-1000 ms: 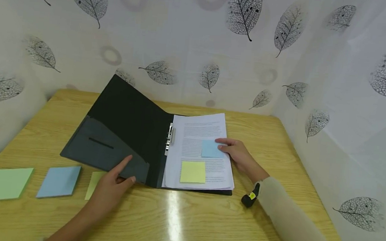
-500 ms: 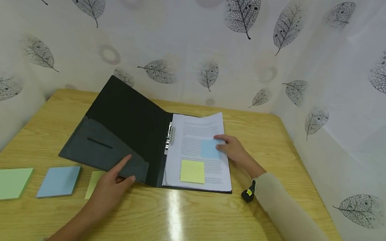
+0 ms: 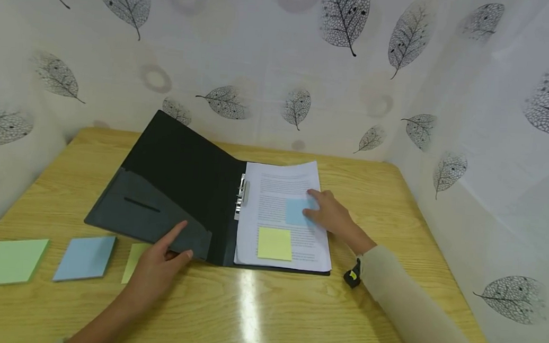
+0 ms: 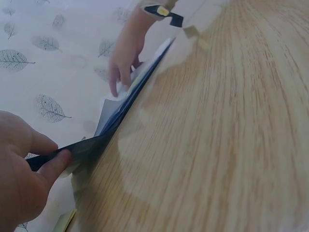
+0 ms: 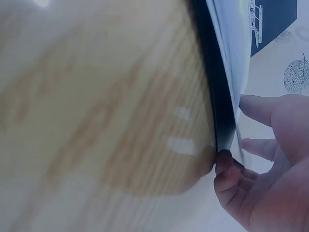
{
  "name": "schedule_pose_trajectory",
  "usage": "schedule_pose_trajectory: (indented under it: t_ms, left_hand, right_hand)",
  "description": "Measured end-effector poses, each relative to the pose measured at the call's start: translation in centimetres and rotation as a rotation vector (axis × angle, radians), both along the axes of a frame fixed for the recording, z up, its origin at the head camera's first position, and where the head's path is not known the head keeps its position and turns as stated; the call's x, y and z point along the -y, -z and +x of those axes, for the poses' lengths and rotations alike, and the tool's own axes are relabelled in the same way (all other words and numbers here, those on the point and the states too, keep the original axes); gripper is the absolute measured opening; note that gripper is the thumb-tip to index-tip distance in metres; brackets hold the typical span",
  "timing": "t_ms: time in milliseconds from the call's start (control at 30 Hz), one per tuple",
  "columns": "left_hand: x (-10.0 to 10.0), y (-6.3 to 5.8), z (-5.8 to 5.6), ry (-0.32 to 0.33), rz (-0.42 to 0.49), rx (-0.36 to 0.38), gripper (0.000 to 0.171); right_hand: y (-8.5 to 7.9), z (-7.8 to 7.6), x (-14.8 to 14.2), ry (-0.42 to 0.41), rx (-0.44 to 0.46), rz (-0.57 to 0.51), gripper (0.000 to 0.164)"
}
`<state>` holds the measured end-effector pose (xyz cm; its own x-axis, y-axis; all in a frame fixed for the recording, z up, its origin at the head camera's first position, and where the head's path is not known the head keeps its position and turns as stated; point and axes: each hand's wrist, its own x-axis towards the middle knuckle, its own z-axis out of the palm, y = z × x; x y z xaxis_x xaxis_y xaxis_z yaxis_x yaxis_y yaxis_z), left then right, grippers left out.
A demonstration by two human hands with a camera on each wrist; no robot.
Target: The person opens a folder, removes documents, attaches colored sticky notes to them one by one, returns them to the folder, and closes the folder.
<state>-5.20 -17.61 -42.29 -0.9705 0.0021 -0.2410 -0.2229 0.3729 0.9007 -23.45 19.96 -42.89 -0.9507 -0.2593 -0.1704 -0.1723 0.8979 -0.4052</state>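
Note:
A black folder (image 3: 184, 186) lies spread on the table, its left cover raised at a slant. My left hand (image 3: 152, 274) pinches the lower edge of that cover, thumb opposite the fingers, as the left wrist view shows. On the right side sits a stack of printed sheets (image 3: 278, 185) beside the metal clip (image 3: 241, 197). A blue sticky note (image 3: 295, 212) and a yellow sticky note (image 3: 275, 244) are on the top sheet. My right hand (image 3: 335, 218) touches the sheet with thumb and forefinger, the thumb on the blue note; its other fingers curl by the folder's edge (image 5: 222, 111).
At the left of the wooden table (image 3: 187, 319) are a green sticky pad (image 3: 10, 262), a blue sticky pad (image 3: 84, 258) and a yellow pad (image 3: 132, 262) partly behind my left hand. A leaf-patterned curtain (image 3: 264, 48) surrounds the table.
My right hand's thumb and forefinger have spread apart, the thumb shifting left over the blue note and the forefinger upward. The left hand stays on the cover, which barely moves.

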Motion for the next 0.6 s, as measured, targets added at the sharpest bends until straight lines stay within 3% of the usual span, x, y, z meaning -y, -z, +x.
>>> schedule_pose_trajectory:
  t_ms: [133,600]
  left_hand:
    - [-0.1,0.0,0.0,0.001,-0.012,0.007,0.073]
    - [0.0,0.1,0.1,-0.002,-0.005,0.031,0.074]
  right_hand:
    - [-0.2,0.3,-0.2,0.016,-0.007,0.070,0.068]
    - [-0.5,0.3,-1.0,-0.026,-0.009,0.083,0.061]
